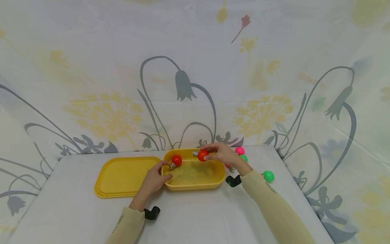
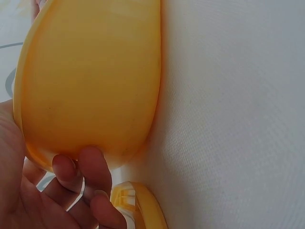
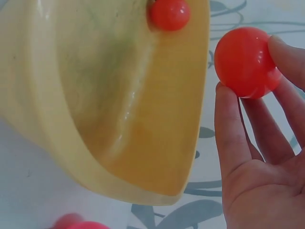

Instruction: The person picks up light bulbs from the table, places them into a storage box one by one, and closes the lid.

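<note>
A yellow oblong container stands on the table, with one red light bulb lying at its left end. My left hand holds that end, its thumb and a finger at the rim; in the left wrist view the other fingers curl by the outer wall. Over the container's far right part, my right hand pinches a second red light bulb by its round glass. The metal base of this bulb points left. In the right wrist view the held bulb appears beside the container's rim.
Left of the container lies a flat yellow lid. To the right are a pink bulb, a green bulb and another green bulb, with more partly hidden by my right arm. A patterned cloth hangs behind the table.
</note>
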`<control>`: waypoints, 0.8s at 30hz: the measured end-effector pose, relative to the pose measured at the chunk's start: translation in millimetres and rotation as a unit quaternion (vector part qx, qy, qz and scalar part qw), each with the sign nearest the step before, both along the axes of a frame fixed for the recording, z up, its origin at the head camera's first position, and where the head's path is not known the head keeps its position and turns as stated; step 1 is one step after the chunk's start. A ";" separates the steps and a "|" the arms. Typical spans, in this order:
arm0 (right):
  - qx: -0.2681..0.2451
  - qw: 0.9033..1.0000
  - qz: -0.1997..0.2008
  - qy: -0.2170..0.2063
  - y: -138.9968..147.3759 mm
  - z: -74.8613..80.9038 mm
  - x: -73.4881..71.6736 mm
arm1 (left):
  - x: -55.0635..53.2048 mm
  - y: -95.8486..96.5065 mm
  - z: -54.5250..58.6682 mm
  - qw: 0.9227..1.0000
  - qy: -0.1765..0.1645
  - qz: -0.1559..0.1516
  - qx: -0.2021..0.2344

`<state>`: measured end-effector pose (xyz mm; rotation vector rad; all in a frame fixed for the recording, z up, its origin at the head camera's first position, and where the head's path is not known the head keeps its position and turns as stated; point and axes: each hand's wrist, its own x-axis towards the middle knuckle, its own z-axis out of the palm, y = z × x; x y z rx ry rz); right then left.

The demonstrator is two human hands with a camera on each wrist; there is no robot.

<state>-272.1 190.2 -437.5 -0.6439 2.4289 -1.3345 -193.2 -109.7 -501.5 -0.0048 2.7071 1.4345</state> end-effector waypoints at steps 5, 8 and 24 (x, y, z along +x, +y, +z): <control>0.007 1.000 -0.005 -0.003 -2.4 0.3 -2.0 | 0.6 -0.4 -0.2 1.000 0.003 -0.001 0.000; 0.011 1.000 -0.010 -0.004 -5.1 0.4 -3.6 | 0.3 -0.5 0.0 1.000 0.002 -0.001 0.002; 0.016 0.999 0.013 -0.037 -15.2 -1.7 -12.8 | -1.9 0.0 -1.6 1.000 -0.001 -0.010 0.000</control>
